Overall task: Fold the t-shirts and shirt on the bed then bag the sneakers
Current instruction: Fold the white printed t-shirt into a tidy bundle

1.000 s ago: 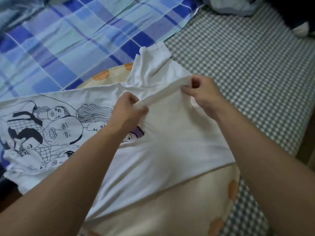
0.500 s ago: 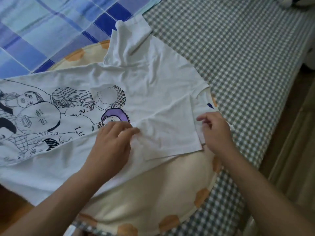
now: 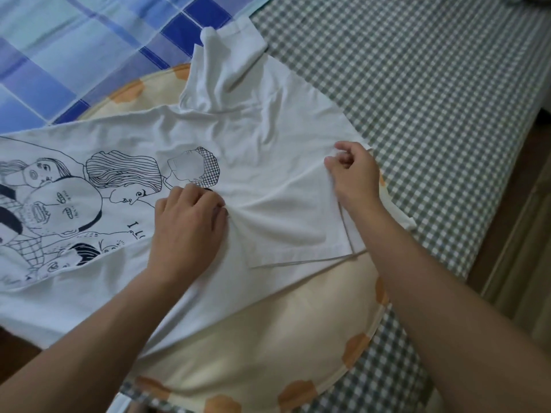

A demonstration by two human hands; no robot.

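While both hands work the cloth, one white t-shirt lies spread across the bed, printed side up. Far left: line-drawn print of faces in black, running off the frame edge; at least five faces can be counted, others partly hidden. Behind it, upper left, one blue plaid sheet. Under the shirt, one round cream cushion with orange scalloped patches on its rim; seven patches countable, the rest covered by the shirt.

Centre: left hand rests knuckles-up on the shirt just right of the print, fingers curled and bunching a pinch of fabric, with creases radiating from the grip. One sleeve sticks up crumpled at the top, reaching onto the plaid. Second sleeve is folded flat over the shirt body between the two hands, its hem edge facing the viewer.

Right: right hand grips the shirt's neck-side edge, thumb and fingers pinched on the fabric. Beyond it, one grey-and-white gingham bedsheet covers the mattress. Far right, a strip of brown floor beside the bed.

Two bare forearms enter from the bottom.
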